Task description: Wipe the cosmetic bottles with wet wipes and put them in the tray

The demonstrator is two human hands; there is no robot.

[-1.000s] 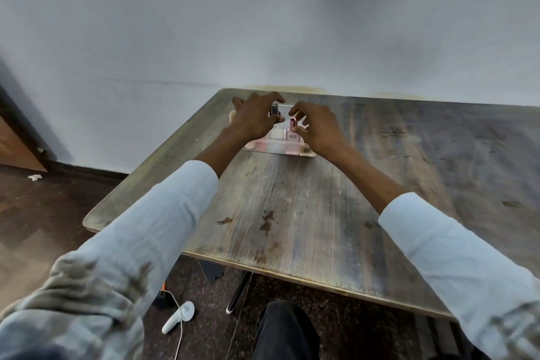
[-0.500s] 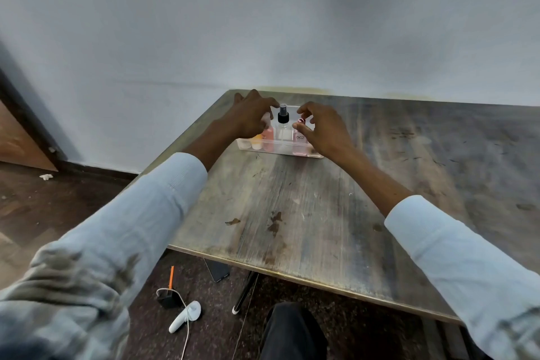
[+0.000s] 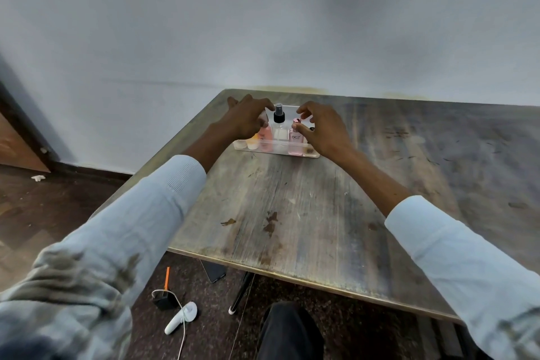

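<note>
From the head camera we are looking down at a worn wooden table (image 3: 306, 213) standing against a pale wall (image 3: 263, 23). At the far side of the table a clear tray (image 3: 271, 150) is sitting flat on the wood, and the cosmetic bottles are standing upright inside it. We are seeing a clear spray bottle (image 3: 279, 128) with a black pump top in the middle, a pink bottle (image 3: 295, 142) with dark lettering just to its right, a peach bottle (image 3: 264, 134) just to its left, and a small white jar (image 3: 240, 144) and a yellow-topped bottle (image 3: 253, 143) at the left end.

The left hand (image 3: 247, 121) is reaching over the left part of the tray, its fingers curling down over the top of the peach bottle; we cannot tell whether they are actually gripping it. The right hand (image 3: 324, 128) is hovering at the right part of the tray with the fingers curled, and the thumb and forefinger are meeting round the cap of the pink bottle, pinching it. Both arms are wearing pale blue sleeves (image 3: 455, 248).

Below the table edge, on the dark floor (image 3: 43, 213), a white handheld controller (image 3: 181, 318) is lying beside a small black charger (image 3: 163, 299) with an orange cable.
</note>
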